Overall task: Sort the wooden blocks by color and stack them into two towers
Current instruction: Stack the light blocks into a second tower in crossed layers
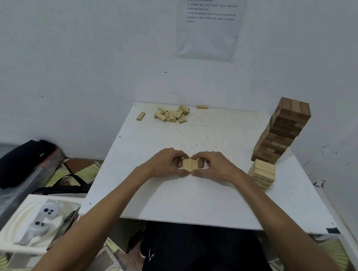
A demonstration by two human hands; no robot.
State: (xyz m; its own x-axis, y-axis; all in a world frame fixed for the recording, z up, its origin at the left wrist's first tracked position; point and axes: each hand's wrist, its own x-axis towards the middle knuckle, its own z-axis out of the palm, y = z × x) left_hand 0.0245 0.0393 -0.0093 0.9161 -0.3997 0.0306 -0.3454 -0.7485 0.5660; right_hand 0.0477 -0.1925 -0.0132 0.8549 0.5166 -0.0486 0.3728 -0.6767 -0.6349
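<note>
Three light wooden blocks [190, 164] lie side by side as one flat set at the middle of the white table [202, 201]. My left hand [166, 163] grips the set from the left and my right hand [212, 166] grips it from the right, fingers curled round its edges. A tall dark brown tower [281, 130] stands at the right edge, leaning a little. In front of it stands a short light tower [262, 175]. A heap of loose light blocks [171, 114] lies at the table's far side.
Single light blocks lie at the far left [141, 116] and far edge [202, 106]. A white wall stands close behind and to the right. Left of the table are a white box with two controllers [39, 221] and a black bag [21, 160] on the floor.
</note>
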